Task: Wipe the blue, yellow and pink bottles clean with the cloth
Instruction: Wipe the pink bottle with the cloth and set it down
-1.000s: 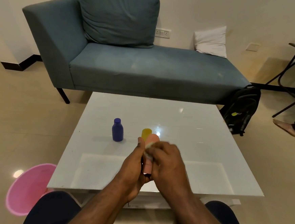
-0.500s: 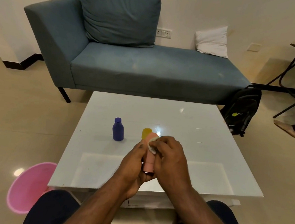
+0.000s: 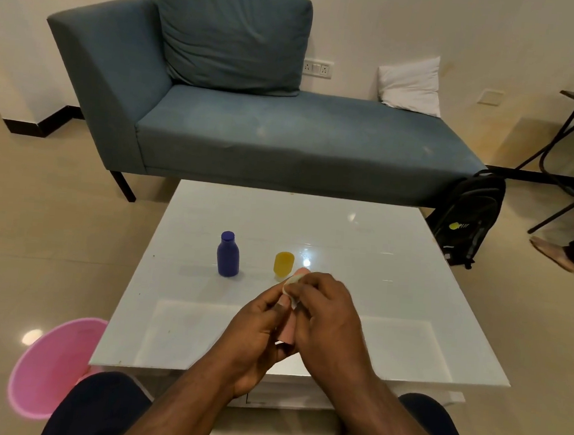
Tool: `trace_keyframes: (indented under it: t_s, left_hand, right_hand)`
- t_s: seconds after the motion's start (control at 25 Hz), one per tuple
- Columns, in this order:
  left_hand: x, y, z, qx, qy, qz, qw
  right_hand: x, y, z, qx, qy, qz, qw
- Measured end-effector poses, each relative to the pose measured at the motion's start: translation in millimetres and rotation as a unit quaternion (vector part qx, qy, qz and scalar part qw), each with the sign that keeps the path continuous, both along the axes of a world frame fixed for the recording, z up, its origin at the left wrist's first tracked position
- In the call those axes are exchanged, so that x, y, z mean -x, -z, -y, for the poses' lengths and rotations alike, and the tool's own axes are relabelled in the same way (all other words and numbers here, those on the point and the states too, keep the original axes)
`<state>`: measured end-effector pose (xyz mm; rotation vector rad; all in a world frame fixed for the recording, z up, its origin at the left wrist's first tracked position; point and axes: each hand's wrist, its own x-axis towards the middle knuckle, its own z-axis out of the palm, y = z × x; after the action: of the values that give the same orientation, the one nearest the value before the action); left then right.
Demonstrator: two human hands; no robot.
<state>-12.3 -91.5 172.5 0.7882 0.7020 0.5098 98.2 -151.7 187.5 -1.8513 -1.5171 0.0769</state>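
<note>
My left hand (image 3: 256,331) grips the pink bottle (image 3: 287,330), held above the near part of the white table (image 3: 393,294). Most of the bottle is hidden between my hands; its pink top shows just past my fingers. My right hand (image 3: 327,318) holds a small white cloth (image 3: 291,281) against the bottle's upper part. The blue bottle (image 3: 228,255) stands upright at the table's middle left. The yellow bottle (image 3: 283,264) stands to its right, just beyond my hands.
A pink bin (image 3: 50,367) sits on the floor at the table's near left corner. A blue-grey couch (image 3: 269,113) runs behind the table. A black backpack (image 3: 467,217) leans at the couch's right end, near another person's foot (image 3: 552,253).
My right hand with the cloth has slid up the pink bottle towards its top. The blue and yellow bottles have stayed put.
</note>
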Motion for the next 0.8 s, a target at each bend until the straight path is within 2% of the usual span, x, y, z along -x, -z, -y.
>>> trace_keyframes:
  t_s: [0.08, 0.24, 0.36, 0.56, 0.72, 0.8]
  left_hand:
    - [1.0, 2.1, -1.6, -0.022, 0.000, -0.017, 1.000]
    - [0.0, 1.0, -1.8, -0.041, -0.010, -0.024, 0.999]
    - [0.6, -2.0, -1.9, -0.044, -0.026, -0.019, 0.999]
    - [-2.3, 5.0, -2.5, -0.016, -0.018, -0.029, 0.999]
    - [-4.0, 0.5, -5.1, 0.031, -0.027, 0.036, 0.998]
    - [-3.5, 2.3, -7.0, 0.056, -0.030, 0.044, 0.997]
  right_hand:
    - [-9.1, -0.8, -4.4, -0.006, -0.003, -0.001, 1.000]
    - [-17.2, -6.3, -14.1, -0.006, 0.053, -0.005, 0.999]
    - [-5.3, -7.3, -4.9, -0.002, -0.002, 0.030, 1.000]
    - [-22.4, -4.5, -12.9, -0.023, 0.055, -0.026, 0.998]
    - [3.7, 1.2, 0.0, -0.015, -0.006, -0.039, 0.999]
    - [-2.2, 0.2, -2.5, -0.024, -0.001, -0.056, 0.998]
